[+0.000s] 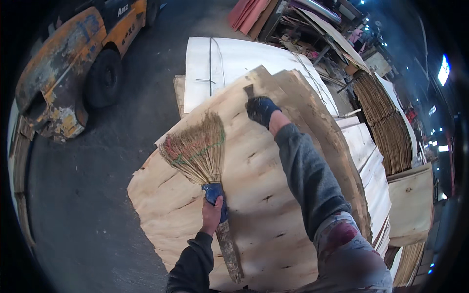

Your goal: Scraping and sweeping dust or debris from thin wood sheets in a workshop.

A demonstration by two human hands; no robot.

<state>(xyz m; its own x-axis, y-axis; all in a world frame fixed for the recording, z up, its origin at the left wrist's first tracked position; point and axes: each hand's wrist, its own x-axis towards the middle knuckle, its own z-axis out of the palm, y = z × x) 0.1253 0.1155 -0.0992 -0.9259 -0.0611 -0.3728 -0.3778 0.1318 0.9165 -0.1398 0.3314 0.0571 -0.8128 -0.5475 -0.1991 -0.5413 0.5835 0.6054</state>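
My bare left hand (212,213) is closed round the blue-wrapped part of a straw broom (193,146), whose fanned bristles lie over a sheet of pale wood veneer (273,215) with dark knots and cracks. The broom's rough handle runs toward the lower edge. In my right hand (262,110), which wears a dark glove, is a small flat scraper (248,90), held on the veneer near its upper edge. Darker, ragged sheets (322,146) show under the top one along the right side.
A worn orange forklift (56,78) stands on the grey floor (78,205) at left. Beyond the veneer lies a white strapped stack (244,53). Pink sheets (243,14) and a cluttered rack (293,34) are behind. More veneer bundles (381,117) line the right.
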